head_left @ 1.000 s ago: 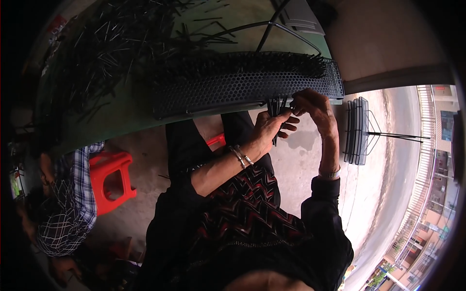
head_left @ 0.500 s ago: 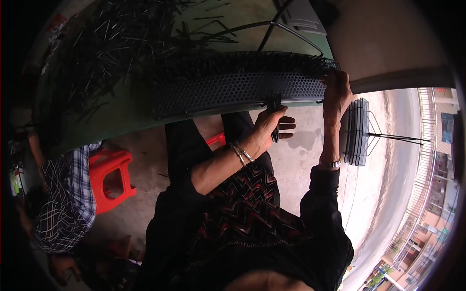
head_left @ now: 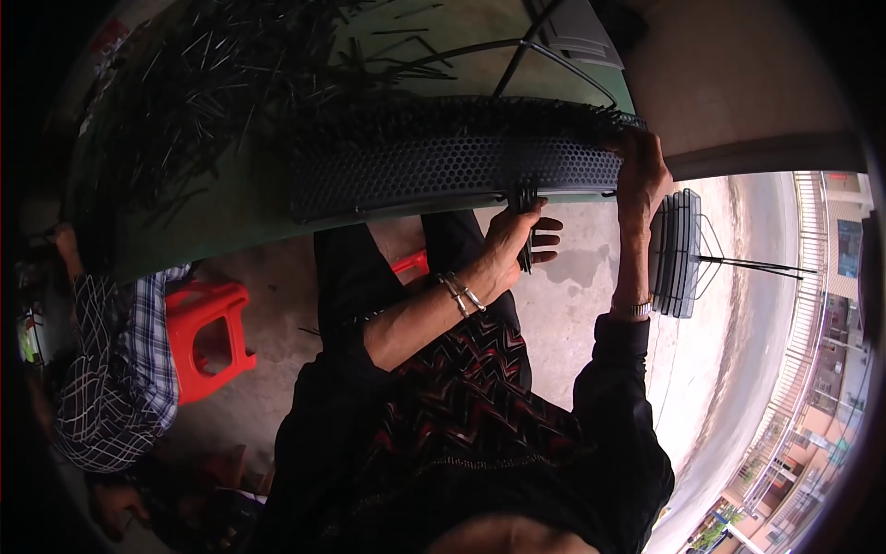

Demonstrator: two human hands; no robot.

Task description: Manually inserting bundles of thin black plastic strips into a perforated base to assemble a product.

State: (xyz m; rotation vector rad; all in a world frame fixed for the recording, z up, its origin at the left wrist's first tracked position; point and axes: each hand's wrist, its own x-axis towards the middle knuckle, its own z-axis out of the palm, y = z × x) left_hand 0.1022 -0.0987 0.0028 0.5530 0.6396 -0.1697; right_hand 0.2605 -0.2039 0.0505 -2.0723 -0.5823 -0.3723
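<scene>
A long black panel full of round holes (head_left: 415, 173) lies along the near edge of the green table. Black strips (head_left: 443, 122) stand densely in its far part, while the near band of holes is bare. My left hand (head_left: 517, 242), just below the panel's near edge, holds a bundle of thin black strips (head_left: 526, 198) between thumb and palm, its other fingers stretched out. At the panel's right end my right hand (head_left: 644, 174) is closed, its fingertips among the last strips. What it pinches there is hidden.
A heap of loose black strips (head_left: 212, 83) covers the far left of the green table (head_left: 203, 235). Bent black metal rods (head_left: 517, 55) rise behind the panel. To the left, a person in a checked shirt (head_left: 152, 351) sits by a red stool (head_left: 208, 342). A wire rack (head_left: 678, 254) stands at right.
My right hand has shifted very slightly at the panel's right end. My left hand keeps its place with the bundle. At left, the other person's arm has moved a little.
</scene>
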